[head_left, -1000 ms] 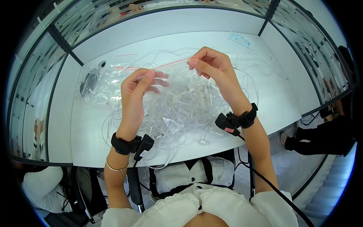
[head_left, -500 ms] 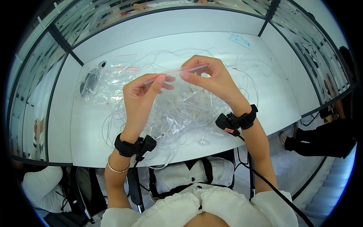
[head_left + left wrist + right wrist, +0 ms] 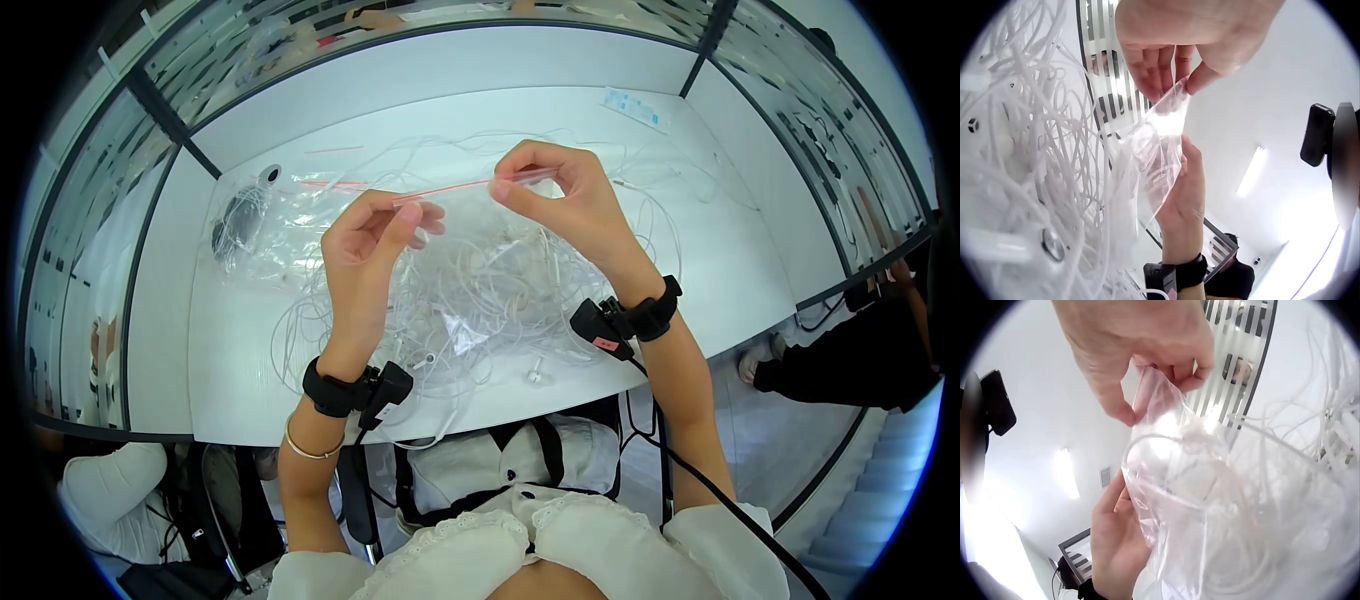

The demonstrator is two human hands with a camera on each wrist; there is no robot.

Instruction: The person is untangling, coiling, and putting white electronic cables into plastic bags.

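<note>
A clear plastic bag with a red edge strip (image 3: 447, 189) hangs between the two hands above the desk. My left hand (image 3: 368, 238) pinches the strip's left end between thumb and fingers. At its right part, my right hand (image 3: 560, 196) pinches the edge. White cable shows through the clear bag (image 3: 1175, 481) in the right wrist view. In the left wrist view the bag (image 3: 1161, 144) narrows up to the left hand's fingertips. Beneath both hands lies a tangled heap of white cables (image 3: 480, 290) and clear plastic.
More clear bags (image 3: 290, 235) with red strips and a dark coil of cable (image 3: 236, 222) lie at the left. A blue and white packet (image 3: 637, 108) is at the back right. Low white panels (image 3: 430, 65) border the desk. Another person's dark-clothed legs (image 3: 835, 365) are at the right.
The right hand has moved from the strip's far end, dipped inward, then shifted slightly right. The left hand has turned a little and keeps its pinch. The person at the right has shifted.
</note>
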